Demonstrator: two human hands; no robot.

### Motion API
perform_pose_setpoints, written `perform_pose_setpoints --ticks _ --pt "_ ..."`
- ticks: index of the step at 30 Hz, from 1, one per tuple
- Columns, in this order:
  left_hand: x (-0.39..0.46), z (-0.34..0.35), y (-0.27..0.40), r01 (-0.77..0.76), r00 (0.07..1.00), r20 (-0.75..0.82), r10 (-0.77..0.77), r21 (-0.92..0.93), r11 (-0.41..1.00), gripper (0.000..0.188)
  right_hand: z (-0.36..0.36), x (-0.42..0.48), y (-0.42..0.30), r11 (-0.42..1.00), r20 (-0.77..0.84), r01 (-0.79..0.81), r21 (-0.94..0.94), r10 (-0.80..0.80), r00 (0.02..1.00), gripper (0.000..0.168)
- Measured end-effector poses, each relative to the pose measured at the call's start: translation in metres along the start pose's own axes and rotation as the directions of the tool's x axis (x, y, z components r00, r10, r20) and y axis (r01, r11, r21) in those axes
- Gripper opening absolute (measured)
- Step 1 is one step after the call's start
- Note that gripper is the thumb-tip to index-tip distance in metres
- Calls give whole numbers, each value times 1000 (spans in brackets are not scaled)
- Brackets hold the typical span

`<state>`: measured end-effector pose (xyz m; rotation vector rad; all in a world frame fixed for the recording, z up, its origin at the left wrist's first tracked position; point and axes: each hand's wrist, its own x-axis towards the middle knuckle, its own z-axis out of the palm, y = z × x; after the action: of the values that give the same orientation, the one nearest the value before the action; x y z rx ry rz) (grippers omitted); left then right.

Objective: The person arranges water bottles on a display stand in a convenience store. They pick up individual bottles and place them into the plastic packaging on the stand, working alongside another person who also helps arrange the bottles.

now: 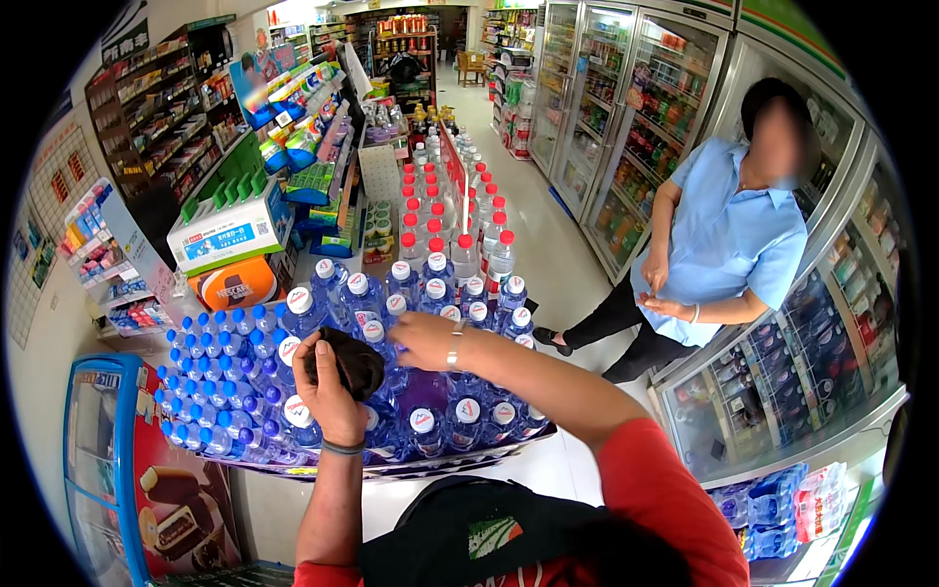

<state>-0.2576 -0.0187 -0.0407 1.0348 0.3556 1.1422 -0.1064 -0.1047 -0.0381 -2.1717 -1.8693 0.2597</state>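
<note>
My left hand [331,385] grips a dark brown cloth [352,362], bunched up above the bottles. A bracelet sits on that wrist. To its right, my right hand [425,341] reaches down among large blue water bottles [361,295] with white caps. Its fingertips are at a bottle [397,376] beside a bare purple patch of the display tray [424,389]; whether they grip it is hidden. More white-capped bottles [467,418] stand along the near edge. Small blue-capped bottles [220,381] fill the left side of the display.
Red-capped bottles [433,213] line the display beyond, with a red divider [453,165] between rows. Boxes [231,227] stand at the left. A person in a blue shirt [733,213] stands at the right, before glass-door coolers [645,132]. A blue-framed freezer [132,440] is at lower left.
</note>
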Motion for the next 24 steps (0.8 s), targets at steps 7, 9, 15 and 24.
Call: perform_pose_setpoints --ticks 7,9,15,24 --pt "-2 3 -3 -16 1000 17 15 49 999 21 38 37 11 976 -143 -60 211 92 986 46" --pt "-1 3 -2 -19 1000 -2 19 35 999 21 31 29 13 977 -65 -101 188 115 991 43" --pt "4 2 1 -17 994 -111 5 -106 994 20 23 -18 -10 990 -15 -66 126 69 998 36" --pt "10 1 33 -132 981 -157 115 -101 986 24 6 -24 11 962 53 -37 269 24 998 34"
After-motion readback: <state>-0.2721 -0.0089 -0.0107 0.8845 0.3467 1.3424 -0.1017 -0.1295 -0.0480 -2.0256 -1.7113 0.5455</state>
